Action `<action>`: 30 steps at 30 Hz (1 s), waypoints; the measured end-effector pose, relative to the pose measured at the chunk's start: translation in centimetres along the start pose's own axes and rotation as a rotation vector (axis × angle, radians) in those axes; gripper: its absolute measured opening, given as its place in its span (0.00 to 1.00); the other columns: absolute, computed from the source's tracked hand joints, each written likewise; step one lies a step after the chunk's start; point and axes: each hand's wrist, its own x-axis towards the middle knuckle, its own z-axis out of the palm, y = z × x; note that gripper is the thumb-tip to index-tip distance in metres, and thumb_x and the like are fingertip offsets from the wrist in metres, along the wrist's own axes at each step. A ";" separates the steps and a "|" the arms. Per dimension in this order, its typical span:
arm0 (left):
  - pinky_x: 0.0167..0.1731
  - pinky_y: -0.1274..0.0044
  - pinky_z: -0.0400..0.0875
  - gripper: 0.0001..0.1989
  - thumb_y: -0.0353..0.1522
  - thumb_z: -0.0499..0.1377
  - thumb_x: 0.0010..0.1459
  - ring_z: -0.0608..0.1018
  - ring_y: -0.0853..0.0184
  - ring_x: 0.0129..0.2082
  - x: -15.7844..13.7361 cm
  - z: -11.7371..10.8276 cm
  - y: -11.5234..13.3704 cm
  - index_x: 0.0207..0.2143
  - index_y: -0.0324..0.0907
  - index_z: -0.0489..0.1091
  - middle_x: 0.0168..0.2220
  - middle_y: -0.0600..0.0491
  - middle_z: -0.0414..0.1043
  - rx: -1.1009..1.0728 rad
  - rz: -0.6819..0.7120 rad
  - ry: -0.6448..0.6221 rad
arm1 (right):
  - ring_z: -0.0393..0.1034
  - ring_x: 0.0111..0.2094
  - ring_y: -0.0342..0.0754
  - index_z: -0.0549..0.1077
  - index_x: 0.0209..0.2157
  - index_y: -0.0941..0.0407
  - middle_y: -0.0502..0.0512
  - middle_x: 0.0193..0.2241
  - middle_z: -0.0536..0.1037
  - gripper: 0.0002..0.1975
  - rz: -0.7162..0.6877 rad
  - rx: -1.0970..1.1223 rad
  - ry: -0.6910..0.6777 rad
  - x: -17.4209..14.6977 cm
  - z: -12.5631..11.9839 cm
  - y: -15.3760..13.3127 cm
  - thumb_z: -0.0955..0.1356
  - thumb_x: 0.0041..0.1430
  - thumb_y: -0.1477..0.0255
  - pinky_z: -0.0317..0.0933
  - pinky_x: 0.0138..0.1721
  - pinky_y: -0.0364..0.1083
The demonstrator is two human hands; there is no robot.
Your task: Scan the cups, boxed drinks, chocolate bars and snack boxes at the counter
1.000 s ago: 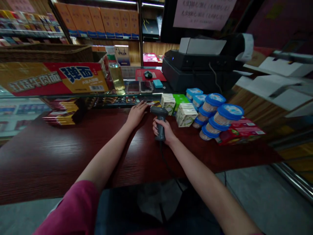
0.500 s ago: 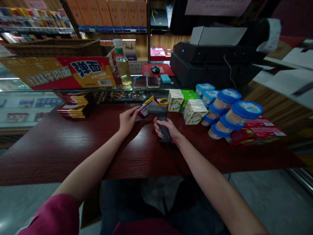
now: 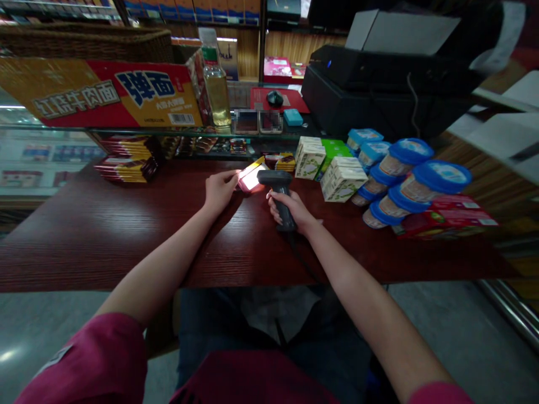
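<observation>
We note, toward the far-left corner of the bench [image 3: 84,235], a stack of flat dark packs [image 3: 126,168] lying under the glass shelf, on which a long red-and-yellow noodle carton [image 3: 105,101] and a bottle of pale liquid [image 3: 217,92] stand. Near the middle of the far edge our left hand [image 3: 219,191] has its fingers [image 3: 229,177] closed on the near end of a small red pack [image 3: 251,178], which is tilted up off the wood and lit bright pink-white on its face. Just beside it, our right hand [image 3: 290,209] is clenched around the grip of a dark handheld scanner [image 3: 278,191], head pointed at the pack and close to it; whether the two touch we cannot tell. A cable runs from the scanner grip toward the near edge. Toward the far-right corner sit white and green cartons [image 3: 332,171], then stacked blue-lidded tubs [image 3: 404,179], then a flat red box [image 3: 446,221] nearest the right edge.
</observation>
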 end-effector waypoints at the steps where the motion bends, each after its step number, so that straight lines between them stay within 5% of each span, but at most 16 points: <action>1: 0.43 0.71 0.80 0.12 0.32 0.62 0.63 0.86 0.59 0.41 0.0 0.0 0.0 0.45 0.43 0.84 0.41 0.53 0.85 -0.007 -0.003 -0.003 | 0.60 0.16 0.39 0.72 0.35 0.56 0.45 0.21 0.70 0.16 -0.004 0.000 -0.008 -0.1 0.0 0.0 0.77 0.53 0.61 0.52 0.12 0.39; 8: 0.50 0.70 0.80 0.15 0.34 0.59 0.67 0.84 0.60 0.46 0.4 -1.9 -1.0 0.53 0.43 0.80 0.49 0.51 0.83 -0.020 0.078 0.020 | 0.61 0.16 0.39 0.70 0.36 0.55 0.44 0.22 0.70 0.19 -0.020 -0.005 -0.050 -0.8 0.3 -0.3 0.78 0.51 0.61 0.53 0.13 0.39; 12: 0.53 0.69 0.77 0.24 0.33 0.58 0.68 0.82 0.62 0.46 0.3 -6.7 -2.0 0.65 0.43 0.68 0.48 0.50 0.82 0.125 0.164 0.139 | 0.61 0.16 0.40 0.71 0.37 0.56 0.45 0.22 0.72 0.19 -0.006 -0.055 -0.026 -0.3 1.1 -0.1 0.78 0.50 0.61 0.54 0.13 0.39; 15: 0.55 0.71 0.74 0.21 0.32 0.57 0.68 0.80 0.62 0.49 -0.4 -11.3 -2.8 0.62 0.45 0.72 0.49 0.49 0.81 0.281 0.250 0.225 | 0.62 0.16 0.40 0.72 0.37 0.56 0.45 0.22 0.72 0.19 -0.003 -0.052 -0.007 1.1 2.7 0.4 0.78 0.49 0.61 0.55 0.13 0.39; 22: 0.56 0.71 0.73 0.14 0.35 0.56 0.70 0.79 0.61 0.50 -1.9 -19.9 -6.3 0.53 0.47 0.78 0.48 0.49 0.79 0.386 0.271 0.420 | 0.62 0.16 0.40 0.70 0.33 0.55 0.46 0.20 0.72 0.16 0.056 0.037 -0.143 6.9 10.2 3.6 0.77 0.51 0.63 0.53 0.13 0.39; 30: 0.61 0.68 0.71 0.11 0.31 0.56 0.69 0.79 0.62 0.56 -0.3 -25.7 -11.0 0.47 0.45 0.78 0.51 0.49 0.80 0.403 0.332 0.486 | 0.61 0.14 0.39 0.70 0.32 0.55 0.44 0.18 0.71 0.16 0.042 0.139 -0.163 13.2 20.6 8.2 0.77 0.50 0.62 0.53 0.13 0.39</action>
